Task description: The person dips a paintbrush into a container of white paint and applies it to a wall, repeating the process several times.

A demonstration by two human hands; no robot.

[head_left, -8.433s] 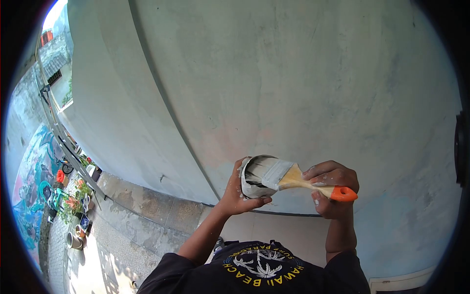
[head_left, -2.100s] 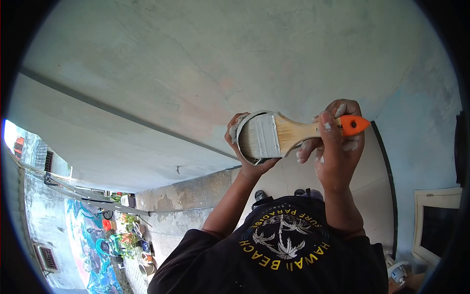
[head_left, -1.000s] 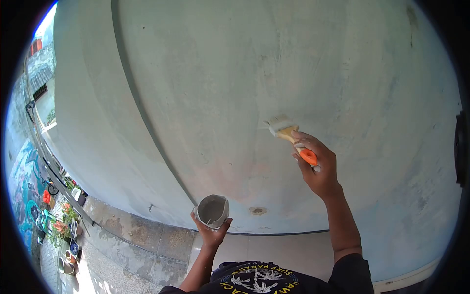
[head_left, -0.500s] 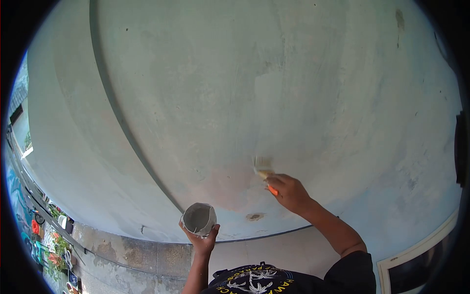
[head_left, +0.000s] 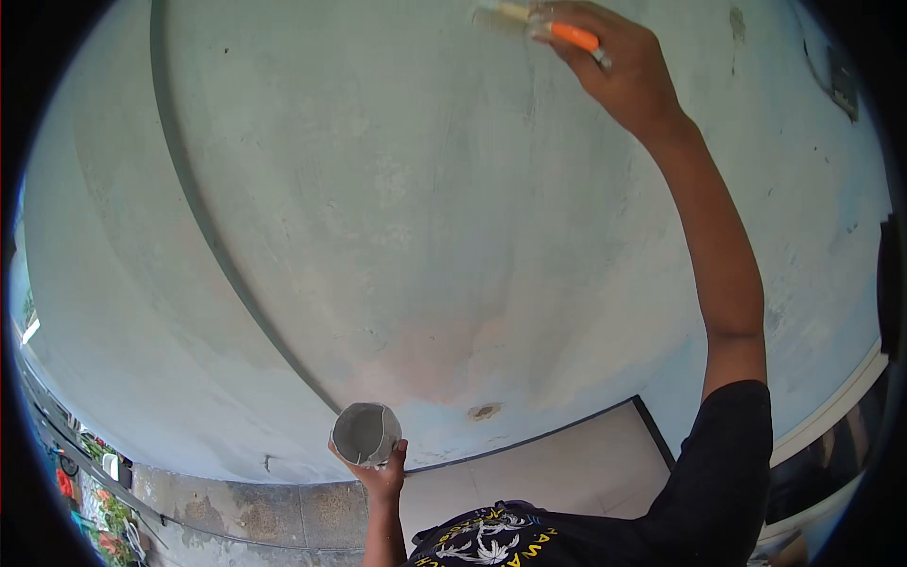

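Observation:
My right hand [head_left: 609, 61] is raised high and closed around the orange handle of a paintbrush [head_left: 573, 37]. Its bristles point left, right at the pale green wall [head_left: 425, 208], and look smeared by motion. Low down, my left hand [head_left: 383, 475] grips a cut-open container [head_left: 367, 435] with a ragged rim and grey paint inside. The container tilts so its mouth faces me, close to the wall. A pinkish patch and a small chipped hole [head_left: 484, 412] mark the wall to the right of the container.
A raised vertical ridge [head_left: 222, 255] runs down the wall on the left. Below lies a tiled floor [head_left: 557, 472] beside a rough concrete strip [head_left: 250, 510]. Potted plants [head_left: 115, 515] stand at lower left. At lower right is a framed dark opening [head_left: 822, 472]; an electrical box [head_left: 841, 83] hangs upper right.
My right hand has swept upward with the paintbrush, from low on the wall to the top of the view, and the arm is now stretched out. The left hand keeps its hold on the container.

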